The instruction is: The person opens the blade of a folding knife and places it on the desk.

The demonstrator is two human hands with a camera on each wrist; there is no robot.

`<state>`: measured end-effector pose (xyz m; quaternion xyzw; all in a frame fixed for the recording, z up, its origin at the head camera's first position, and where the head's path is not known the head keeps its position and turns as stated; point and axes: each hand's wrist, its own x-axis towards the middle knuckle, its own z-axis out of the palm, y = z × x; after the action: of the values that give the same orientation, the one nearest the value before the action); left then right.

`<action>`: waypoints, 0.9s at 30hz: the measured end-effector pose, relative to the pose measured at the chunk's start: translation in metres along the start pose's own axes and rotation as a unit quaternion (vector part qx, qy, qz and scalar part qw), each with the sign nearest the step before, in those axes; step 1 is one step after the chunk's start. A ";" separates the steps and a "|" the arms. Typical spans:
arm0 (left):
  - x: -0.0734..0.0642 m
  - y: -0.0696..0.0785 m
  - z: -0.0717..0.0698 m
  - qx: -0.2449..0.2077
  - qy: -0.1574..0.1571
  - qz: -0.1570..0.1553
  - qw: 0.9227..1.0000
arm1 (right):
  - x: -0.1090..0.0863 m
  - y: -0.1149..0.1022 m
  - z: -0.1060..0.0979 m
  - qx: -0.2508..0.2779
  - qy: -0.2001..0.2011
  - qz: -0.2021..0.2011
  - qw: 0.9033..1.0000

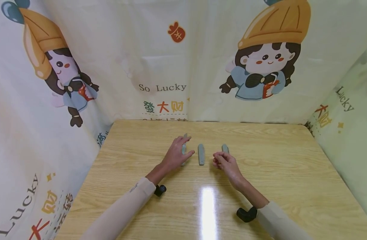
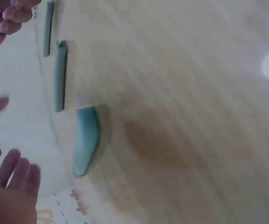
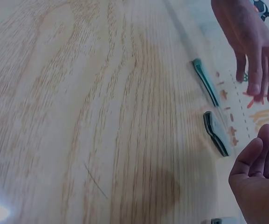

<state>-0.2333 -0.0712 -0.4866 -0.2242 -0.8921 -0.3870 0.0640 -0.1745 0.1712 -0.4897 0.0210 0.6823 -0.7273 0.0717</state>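
Note:
Three slim grey-green handles, resembling utility knives, lie apart in a row on the wooden table. My left hand (image 1: 175, 154) hovers over the left handle (image 2: 87, 140), fingers spread, partly hiding it in the head view. Between the two hands lies the middle handle (image 1: 201, 154), with a small hole at its near end; the right wrist view shows a dark strip along it. My right hand (image 1: 228, 165) is beside the right handle (image 1: 225, 148) and covers its near end in the head view. Its fingers are loosely bent with nothing in them.
The wooden table (image 1: 279, 173) reaches back to a printed curtain (image 1: 207, 66), which also hangs along both sides. Black wrist devices, such as the one (image 1: 247, 214) at my right cuff, sit under both forearms. Light glares off the near middle of the table.

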 end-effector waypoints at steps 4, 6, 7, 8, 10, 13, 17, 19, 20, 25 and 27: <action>0.011 0.002 0.005 -0.012 -0.100 0.024 0.995 | 0.000 0.000 0.001 -0.009 -0.006 -0.010 1.000; 0.016 0.002 0.009 0.007 -0.154 0.032 0.987 | 0.000 0.000 0.002 -0.012 -0.005 -0.010 1.000; 0.018 0.002 0.011 0.022 -0.178 0.037 0.983 | 0.000 0.000 0.003 -0.015 -0.004 -0.010 1.000; 0.020 0.002 0.013 0.036 -0.199 0.040 0.979 | 0.000 0.000 0.003 -0.017 -0.003 -0.009 1.000; 0.023 0.002 0.018 0.061 -0.229 0.044 0.970 | 0.000 0.001 0.004 -0.023 -0.002 -0.007 1.000; 0.025 0.003 0.023 0.092 -0.256 0.039 0.962 | 0.000 0.002 0.006 -0.030 0.000 -0.005 1.000; 0.027 0.004 0.025 0.112 -0.262 0.029 0.958 | 0.001 0.004 0.010 -0.036 -0.005 -0.004 0.999; 0.027 0.003 0.026 0.120 -0.258 0.030 0.958 | 0.002 0.004 0.011 -0.041 -0.011 -0.006 0.999; 0.027 0.003 0.026 0.122 -0.254 0.032 0.959 | 0.001 0.005 0.011 -0.044 -0.014 -0.006 0.999; 0.026 0.003 0.026 0.137 -0.232 0.051 0.962 | 0.003 0.006 0.011 -0.047 -0.016 -0.007 0.999; 0.025 0.004 0.026 0.141 -0.226 0.057 0.962 | 0.004 0.006 0.011 -0.048 -0.015 -0.009 0.999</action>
<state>-0.2526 -0.0412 -0.4945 -0.3448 -0.9147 -0.1925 -0.0861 -0.1773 0.1599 -0.4953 0.0005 0.7154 -0.6946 0.0758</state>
